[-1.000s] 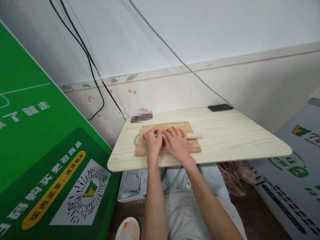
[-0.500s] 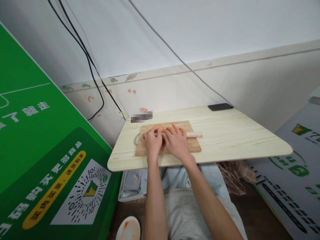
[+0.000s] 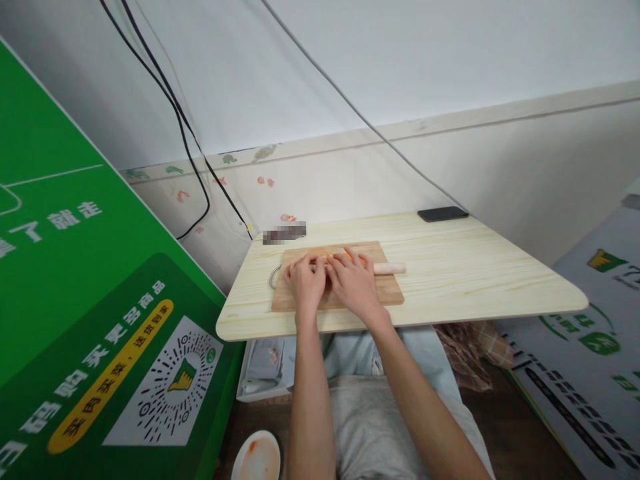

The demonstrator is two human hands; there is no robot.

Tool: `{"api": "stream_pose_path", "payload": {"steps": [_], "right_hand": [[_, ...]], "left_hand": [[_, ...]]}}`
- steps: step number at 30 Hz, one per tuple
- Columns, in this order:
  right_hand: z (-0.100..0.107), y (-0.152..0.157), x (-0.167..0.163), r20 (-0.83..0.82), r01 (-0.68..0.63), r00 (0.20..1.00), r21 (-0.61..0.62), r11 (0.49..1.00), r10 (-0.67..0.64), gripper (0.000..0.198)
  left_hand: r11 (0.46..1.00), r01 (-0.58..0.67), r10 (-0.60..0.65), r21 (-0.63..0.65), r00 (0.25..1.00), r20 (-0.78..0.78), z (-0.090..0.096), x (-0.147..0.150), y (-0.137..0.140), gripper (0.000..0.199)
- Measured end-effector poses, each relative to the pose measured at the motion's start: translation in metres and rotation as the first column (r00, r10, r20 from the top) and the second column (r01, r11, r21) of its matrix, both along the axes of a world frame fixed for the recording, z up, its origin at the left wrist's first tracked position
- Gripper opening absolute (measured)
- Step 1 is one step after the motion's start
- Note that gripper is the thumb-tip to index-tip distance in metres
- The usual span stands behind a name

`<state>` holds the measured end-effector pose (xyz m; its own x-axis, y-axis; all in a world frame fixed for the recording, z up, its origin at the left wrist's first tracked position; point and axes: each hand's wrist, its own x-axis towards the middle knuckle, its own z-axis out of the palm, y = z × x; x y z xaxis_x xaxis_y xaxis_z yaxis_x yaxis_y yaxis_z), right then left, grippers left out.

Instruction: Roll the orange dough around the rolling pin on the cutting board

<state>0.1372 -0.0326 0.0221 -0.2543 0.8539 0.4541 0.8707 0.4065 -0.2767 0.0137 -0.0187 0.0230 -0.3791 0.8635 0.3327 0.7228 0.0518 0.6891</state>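
On a wooden cutting board [image 3: 300,303] lies a pale wooden rolling pin [image 3: 391,268], its right end sticking out past the board. My right hand [image 3: 353,283] rests over the pin, fingers bent across it. Close beside it, my left hand [image 3: 306,280] curls over the left part of the pin and hides that end. Something orange [image 3: 350,257], soft-looking and mostly covered by my fingers, lies on the board just beyond the pin. What exactly it is cannot be made out.
A black phone [image 3: 443,214] lies at the table's far right, and a blurred item [image 3: 284,233] at the far left. Below the left table edge are a white box [image 3: 243,383] and a stained white plate [image 3: 257,460]. A green panel [image 3: 150,293] stands at left.
Both hands stay on the rolling pin in nearly the same place. The whole view has shifted very slightly.
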Motion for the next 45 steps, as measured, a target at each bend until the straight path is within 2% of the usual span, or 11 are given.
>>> {"api": "stream_pose_path", "payload": {"steps": [5,11,24,30,45], "right_hand": [[-0.003,-0.003,-0.001,-0.008,0.01,1.0,0.027,1.0,-0.01,0.042],[0.002,0.008,-0.001,0.003,-0.006,1.0,-0.002,1.0,0.006,0.041],[-0.002,0.001,0.0,0.016,-0.005,1.0,0.009,1.0,0.005,0.044],[-0.008,-0.006,-0.001,0.011,0.007,1.0,0.052,0.999,-0.007,0.044],[-0.007,-0.005,-0.001,-0.001,-0.004,1.0,0.033,0.999,0.004,0.045]], "left_hand": [[1.0,0.006,-0.006,0.007,1.0,0.001,0.001,0.0,-0.001,0.026],[1.0,0.002,-0.002,0.002,1.0,-0.002,0.003,0.001,-0.001,0.024],[1.0,0.004,-0.004,0.003,1.0,0.004,0.002,0.0,0.0,0.024],[1.0,-0.005,0.005,0.006,1.0,-0.014,0.001,0.0,0.0,0.026],[1.0,-0.008,0.009,-0.013,1.0,0.006,0.001,0.0,0.001,0.025]]}}
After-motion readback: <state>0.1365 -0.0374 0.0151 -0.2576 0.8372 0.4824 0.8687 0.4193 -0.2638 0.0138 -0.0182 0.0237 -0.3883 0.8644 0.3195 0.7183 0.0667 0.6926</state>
